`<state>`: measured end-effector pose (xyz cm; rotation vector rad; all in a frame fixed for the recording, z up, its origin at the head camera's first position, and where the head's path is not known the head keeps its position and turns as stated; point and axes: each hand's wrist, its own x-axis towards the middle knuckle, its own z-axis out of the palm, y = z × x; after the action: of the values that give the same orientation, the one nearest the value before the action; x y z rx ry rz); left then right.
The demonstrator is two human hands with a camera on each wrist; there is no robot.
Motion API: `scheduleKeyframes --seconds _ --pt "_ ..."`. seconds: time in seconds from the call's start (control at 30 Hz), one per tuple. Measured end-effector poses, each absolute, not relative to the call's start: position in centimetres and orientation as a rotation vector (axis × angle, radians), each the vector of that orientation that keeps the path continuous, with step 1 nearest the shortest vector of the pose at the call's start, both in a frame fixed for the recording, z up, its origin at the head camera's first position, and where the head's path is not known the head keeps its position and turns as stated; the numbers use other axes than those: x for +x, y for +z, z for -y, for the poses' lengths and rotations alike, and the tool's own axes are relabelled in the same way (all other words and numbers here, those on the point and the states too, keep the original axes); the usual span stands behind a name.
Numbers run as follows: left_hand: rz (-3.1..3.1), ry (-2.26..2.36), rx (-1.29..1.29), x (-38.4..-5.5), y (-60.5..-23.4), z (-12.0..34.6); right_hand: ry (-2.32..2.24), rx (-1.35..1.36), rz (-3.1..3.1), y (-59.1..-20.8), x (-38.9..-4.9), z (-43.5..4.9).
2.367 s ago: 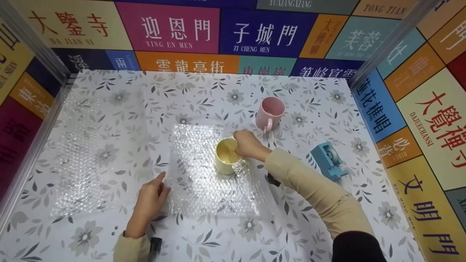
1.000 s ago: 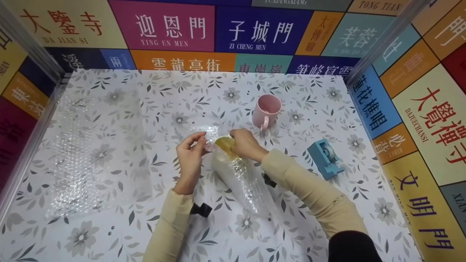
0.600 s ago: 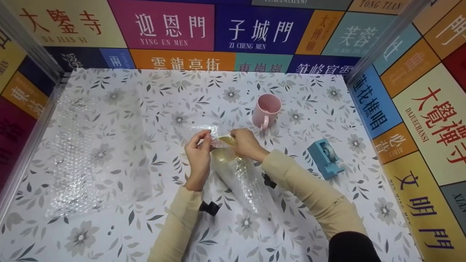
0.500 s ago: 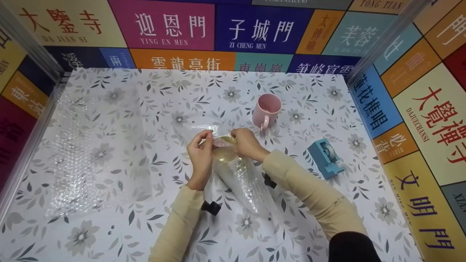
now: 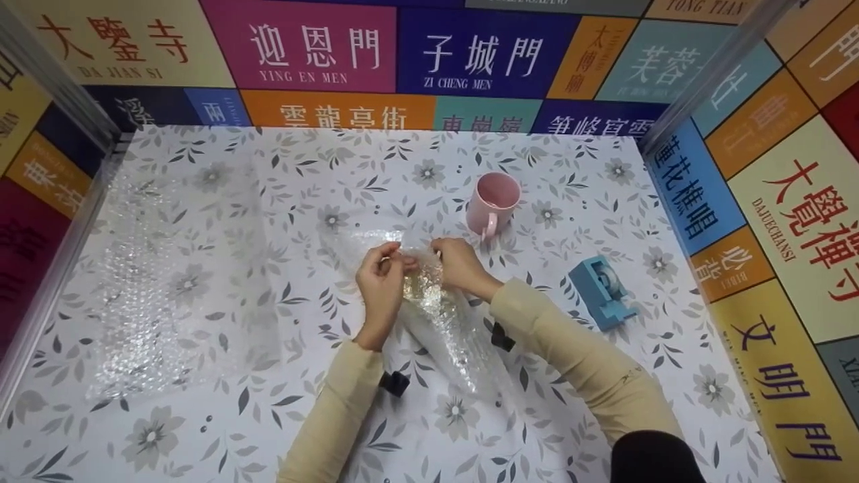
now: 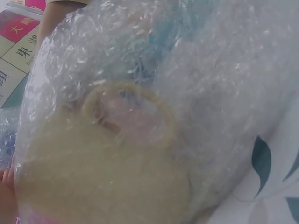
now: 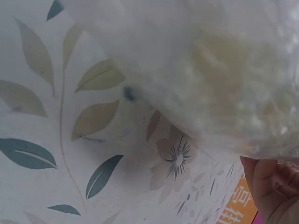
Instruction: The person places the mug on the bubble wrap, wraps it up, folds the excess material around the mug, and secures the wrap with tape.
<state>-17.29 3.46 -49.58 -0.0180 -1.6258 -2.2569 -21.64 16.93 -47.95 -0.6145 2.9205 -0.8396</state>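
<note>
A pale yellow mug (image 6: 107,172) lies inside a sheet of bubble wrap (image 5: 439,335), its handle showing through the film in the left wrist view. The wrap is folded up over the mug and comes to a narrow cone toward me. At the left side of the mug's top, my left hand (image 5: 380,285) pinches the edge of the wrap between thumb and fingers. My right hand (image 5: 463,268) grips the mug at its rim from the right, fingertips partly covered by the film. The right wrist view shows the mug only as a blurred yellow patch behind the wrap.
A pink mug (image 5: 493,204) stands upright just behind my right hand. To the right sits a blue tape dispenser (image 5: 602,293) with a roll in it. Another bubble wrap sheet (image 5: 144,288) lies flat on the left. Printed panels (image 5: 302,47) wall in the flowered tabletop (image 5: 215,436).
My left hand has come up from the table, taken the wrap's left edge and drawn it rightward over the mug. The mug, tilted over, is now covered; my right hand stays at its rim.
</note>
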Motion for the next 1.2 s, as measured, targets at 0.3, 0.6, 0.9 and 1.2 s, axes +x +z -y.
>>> scheduleKeyframes --seconds 0.3,0.6,0.9,1.2 --pt "1.989 -1.412 -0.210 -16.8 -51.2 -3.4 -0.859 -0.496 -2.925 -47.9 -21.1 -16.8" --pt "2.444 -1.236 0.347 -15.8 -51.1 -2.3 -0.840 -0.366 -2.922 -47.7 -20.9 -16.4" --pt "2.791 -1.397 0.536 -16.3 -50.2 -1.6 -0.937 -0.440 -2.911 -48.1 -21.1 -16.3" --pt "2.950 -1.368 0.462 -17.2 -48.8 -1.7 -0.871 -0.480 -2.948 -48.0 -21.1 -16.5"
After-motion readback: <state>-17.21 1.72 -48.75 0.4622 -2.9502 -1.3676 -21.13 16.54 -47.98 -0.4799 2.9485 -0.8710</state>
